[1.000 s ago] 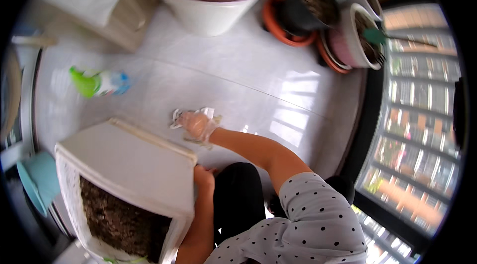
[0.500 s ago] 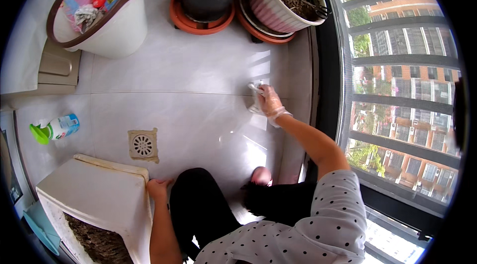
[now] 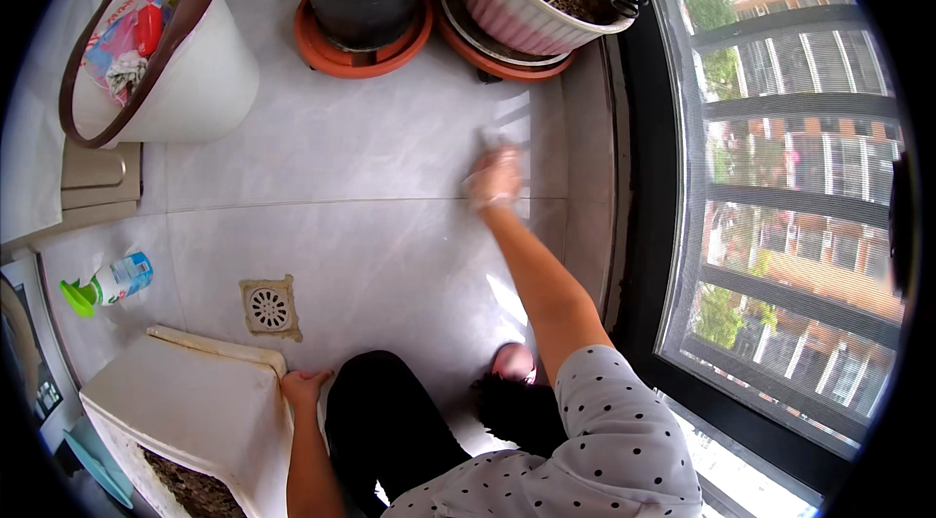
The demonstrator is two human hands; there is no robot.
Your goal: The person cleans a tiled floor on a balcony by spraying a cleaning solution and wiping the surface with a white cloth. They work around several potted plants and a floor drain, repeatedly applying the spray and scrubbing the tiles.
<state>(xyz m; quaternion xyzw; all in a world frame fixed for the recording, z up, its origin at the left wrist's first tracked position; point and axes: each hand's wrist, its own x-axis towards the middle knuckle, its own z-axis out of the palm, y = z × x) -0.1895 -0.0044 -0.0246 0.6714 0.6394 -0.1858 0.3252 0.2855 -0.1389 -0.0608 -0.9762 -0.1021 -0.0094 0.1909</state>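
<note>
Head view: the right hand (image 3: 497, 175) is clasping a blurred white cloth (image 3: 490, 138) (likely soft, light, best bunched centrally); the left hand (image 3: 304, 387), grip unclear, is touching the heavy-looking planter (image 3: 185, 382).

A: What finish did the floor (image 3: 322, 162) present?
B: It was smooth, glossy tile.
A: How did the boxy white planter (image 3: 190, 380) look?
B: Its walls appeared to be smooth, stained plastic; the soil (image 3: 190, 487) was rough and matt.
A: What covered the right hand (image 3: 497, 175)?
B: Thin, translucent plastic did, partly blurred.
A: And other items?
B: The spray bottle (image 3: 112, 280) looked like smooth plastic; the sleeve (image 3: 600, 386) was cloth.
</note>
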